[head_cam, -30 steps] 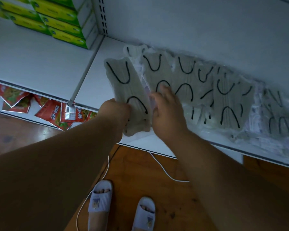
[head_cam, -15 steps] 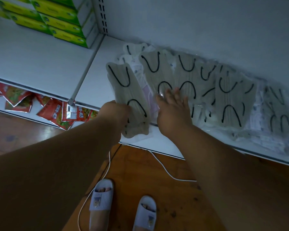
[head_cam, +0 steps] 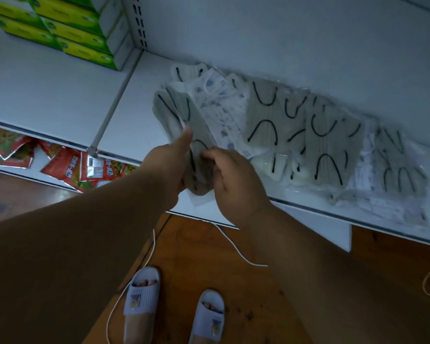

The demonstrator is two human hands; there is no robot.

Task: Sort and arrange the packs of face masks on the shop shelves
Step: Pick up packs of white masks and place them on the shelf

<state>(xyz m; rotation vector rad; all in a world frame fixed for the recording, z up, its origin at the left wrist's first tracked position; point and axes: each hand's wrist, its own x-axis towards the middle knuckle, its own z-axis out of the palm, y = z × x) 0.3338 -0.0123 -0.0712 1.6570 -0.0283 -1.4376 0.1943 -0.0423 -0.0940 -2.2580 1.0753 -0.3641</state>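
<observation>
both hands meet on one small bundle of grey mask packs (head_cam: 184,125) at the front edge of the white shelf (head_cam: 132,112). the left hand (head_cam: 168,167) has its grip closed round the bundle's lower end, thumb stretched up along its face. the right hand (head_cam: 233,177) has its fingers curled onto the same lower end from the other side, seemingly pinching or squaring the edges; i can't tell whether it holds a separate pack.

just right of the bundle, a white patterned mask pack (head_cam: 219,105) lies crosswise, partly under it and partly over the neighbouring grey ones. further right of the bundle, more grey packs with black ear loops (head_cam: 333,142) overlap loosely along the shelf's back wall, and at the far end grey and patterned white packs (head_cam: 395,177) lie tangled together near the front lip.

my reading: the sort is at an early stage. only the handful in the grip looks gathered by kind; the two kinds lie mixed and nothing on the shelf stands in a neat row yet.

far left of the bundle, beyond the shelf divider, green boxes (head_cam: 67,33) are stacked. below the shelf sit red sachets (head_cam: 67,167), and a white cable (head_cam: 236,249) trails over the wooden floor near the slippers (head_cam: 139,296).
</observation>
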